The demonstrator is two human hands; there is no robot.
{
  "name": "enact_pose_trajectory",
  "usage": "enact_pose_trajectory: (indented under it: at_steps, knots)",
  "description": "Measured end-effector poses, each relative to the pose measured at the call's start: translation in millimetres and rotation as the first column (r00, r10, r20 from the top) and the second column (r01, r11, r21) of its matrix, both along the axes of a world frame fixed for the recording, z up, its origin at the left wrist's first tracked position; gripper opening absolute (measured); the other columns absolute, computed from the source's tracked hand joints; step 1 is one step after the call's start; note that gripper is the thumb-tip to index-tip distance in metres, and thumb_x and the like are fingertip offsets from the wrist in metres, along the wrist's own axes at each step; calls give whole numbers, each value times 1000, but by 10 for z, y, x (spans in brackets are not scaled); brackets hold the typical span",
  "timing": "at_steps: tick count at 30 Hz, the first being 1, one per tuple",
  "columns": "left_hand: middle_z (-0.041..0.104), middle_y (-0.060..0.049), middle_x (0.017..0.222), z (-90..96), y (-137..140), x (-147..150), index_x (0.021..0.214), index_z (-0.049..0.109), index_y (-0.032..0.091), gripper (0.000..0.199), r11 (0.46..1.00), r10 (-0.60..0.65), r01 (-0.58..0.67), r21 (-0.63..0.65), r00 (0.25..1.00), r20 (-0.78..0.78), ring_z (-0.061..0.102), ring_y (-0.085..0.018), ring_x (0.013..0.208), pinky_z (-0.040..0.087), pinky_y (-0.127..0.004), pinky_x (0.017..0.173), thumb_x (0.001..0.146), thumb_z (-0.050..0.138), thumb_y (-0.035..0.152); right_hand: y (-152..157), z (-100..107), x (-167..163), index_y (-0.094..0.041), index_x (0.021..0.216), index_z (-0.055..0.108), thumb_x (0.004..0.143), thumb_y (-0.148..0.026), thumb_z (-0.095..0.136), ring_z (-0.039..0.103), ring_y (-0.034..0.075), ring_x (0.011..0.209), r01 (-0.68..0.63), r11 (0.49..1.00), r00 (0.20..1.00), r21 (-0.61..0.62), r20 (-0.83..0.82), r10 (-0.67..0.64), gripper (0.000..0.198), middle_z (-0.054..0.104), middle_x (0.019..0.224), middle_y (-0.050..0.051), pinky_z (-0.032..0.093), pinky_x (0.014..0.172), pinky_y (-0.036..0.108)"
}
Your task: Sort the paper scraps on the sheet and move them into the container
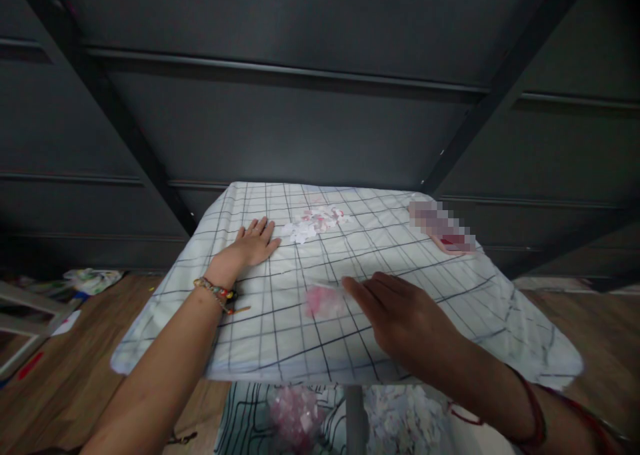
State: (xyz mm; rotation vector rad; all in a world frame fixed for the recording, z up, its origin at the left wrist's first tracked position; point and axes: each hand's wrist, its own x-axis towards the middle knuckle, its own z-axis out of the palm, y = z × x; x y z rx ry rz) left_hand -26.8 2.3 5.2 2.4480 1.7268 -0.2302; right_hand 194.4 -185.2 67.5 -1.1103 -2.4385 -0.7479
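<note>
My left hand [253, 243] lies flat on the white checked cloth [270, 348], fingers spread, with nothing in it. Just to its right is a small heap of white and pink paper-like scraps [317, 223]. Nearer to me, my right hand [393, 305] is closed, its fingers pinching the edge of a small clear plastic bag [325, 301] with something pink inside. The bag is smeared by motion, so its contents cannot be made out exactly. My right fingertips are partly hidden behind the hand.
A pinkish flat object, partly pixelated [443, 231], lies at the table's right side. Below the front edge are a bag of pink pieces [296, 415] and a pile of pale scraps [405, 418]. A dark panelled wall [300, 128] stands behind. At left is a pale frame [30, 308].
</note>
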Motion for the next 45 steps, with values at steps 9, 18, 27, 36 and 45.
enact_pose_trajectory:
  at_steps: [9,18,27,36,45]
  knots:
    - [7,-7,152,-27,14,-27,146,13,15,64,1000,-1,1,0,1000,3,5,-25,139,14,-44,109,92,14,50,179,20,142,-4,100,58,75,5,36,54,16,60,26,1000,1000,-12,11,-26,34,62,64,6,46,57,29]
    - [8,-9,152,-30,21,-77,146,13,16,70,996,88,-88,15,996,4,6,-30,138,16,-50,108,90,13,57,328,-96,59,-15,89,58,89,-7,38,55,13,68,-335,929,942,-155,-68,329,21,65,73,2,42,65,28]
    - [3,-8,153,-55,31,-71,146,10,15,69,995,98,-98,-3,995,2,4,-29,138,12,-48,109,90,13,56,162,84,267,-14,92,58,88,-5,37,57,12,70,-336,931,940,-141,-110,322,23,66,76,4,46,65,25]
    - [4,-9,152,-57,27,-78,146,12,14,69,997,83,-83,2,997,2,4,-30,138,13,-49,109,91,13,56,-32,-4,267,-8,100,58,78,1,37,51,14,55,45,996,997,-71,62,-41,32,59,60,4,43,53,26]
    - [4,-9,152,-80,36,-76,146,10,16,67,996,85,-85,11,996,-21,5,-30,138,15,-48,108,92,12,54,-336,101,-240,-6,91,59,74,6,36,54,15,55,-105,990,994,-94,-49,101,31,63,63,5,47,51,27]
